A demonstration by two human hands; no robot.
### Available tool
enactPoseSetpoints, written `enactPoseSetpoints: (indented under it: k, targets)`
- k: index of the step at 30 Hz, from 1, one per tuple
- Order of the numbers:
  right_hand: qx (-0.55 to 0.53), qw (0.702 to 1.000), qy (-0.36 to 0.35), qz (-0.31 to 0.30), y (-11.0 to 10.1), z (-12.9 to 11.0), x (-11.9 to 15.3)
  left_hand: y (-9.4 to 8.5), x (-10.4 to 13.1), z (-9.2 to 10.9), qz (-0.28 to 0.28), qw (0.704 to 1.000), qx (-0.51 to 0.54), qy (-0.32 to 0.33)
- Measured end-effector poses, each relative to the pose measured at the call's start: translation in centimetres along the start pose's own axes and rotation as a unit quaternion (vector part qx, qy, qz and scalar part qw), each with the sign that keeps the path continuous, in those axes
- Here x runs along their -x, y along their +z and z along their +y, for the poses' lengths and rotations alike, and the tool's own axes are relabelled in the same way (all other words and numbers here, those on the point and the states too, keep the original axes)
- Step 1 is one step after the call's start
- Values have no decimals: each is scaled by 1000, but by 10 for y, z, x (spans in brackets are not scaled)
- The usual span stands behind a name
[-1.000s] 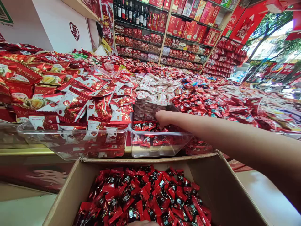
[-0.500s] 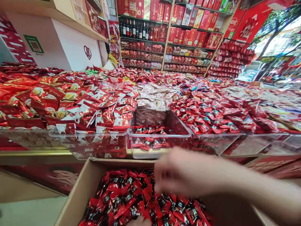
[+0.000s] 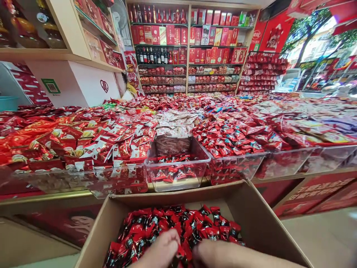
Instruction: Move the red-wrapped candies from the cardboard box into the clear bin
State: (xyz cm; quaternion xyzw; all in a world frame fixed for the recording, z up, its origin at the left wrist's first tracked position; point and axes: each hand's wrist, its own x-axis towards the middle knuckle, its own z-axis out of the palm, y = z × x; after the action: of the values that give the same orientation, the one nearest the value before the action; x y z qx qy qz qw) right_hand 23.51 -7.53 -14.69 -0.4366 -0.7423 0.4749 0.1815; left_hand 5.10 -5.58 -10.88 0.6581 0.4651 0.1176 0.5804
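Note:
An open cardboard box (image 3: 267, 219) holds a heap of red and black wrapped candies (image 3: 145, 227). Inside it, my left hand (image 3: 164, 245) is curled among the candies, with red wrappers at its fingers. My right hand (image 3: 212, 251) is beside it, blurred, its fingers sunk in the heap and hidden. Just beyond the box stands a clear plastic bin (image 3: 178, 175) with a low layer of similar candies at its bottom.
Bins heaped with red and white packets (image 3: 119, 145) flank the clear bin. White packets (image 3: 175, 123) lie behind it. Shelves (image 3: 188, 56) of bottles and red boxes stand at the back. A wooden cabinet (image 3: 75, 33) overhangs the left side.
My right hand has moved from over the box's far edge down into the candies. My left hand shows more. The view has shifted, revealing the box's right side.

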Motion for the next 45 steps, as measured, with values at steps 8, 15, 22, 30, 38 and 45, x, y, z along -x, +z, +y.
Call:
enactPoseSetpoints:
  k: [8,15,22,30,38,45]
  targets:
    - [-453,879,61,133,-37,-59,-11,-6,8,30,-10,984,170,53]
    - [-494,848,58,183,-32,-64,-8,5,15,34,15,977,202,66]
    - [-248,955,-19,163,-47,-72,-3,-6,20,38,66,981,172,56]
    - [230,912,-253,228,-44,-82,11,-12,15,47,114,949,295,7]
    - [411,836,-314,185,-53,-92,21,-14,22,48,163,940,291,69]
    - [471,753,-267,375,-138,-172,-8,-16,22,46,155,937,311,37]
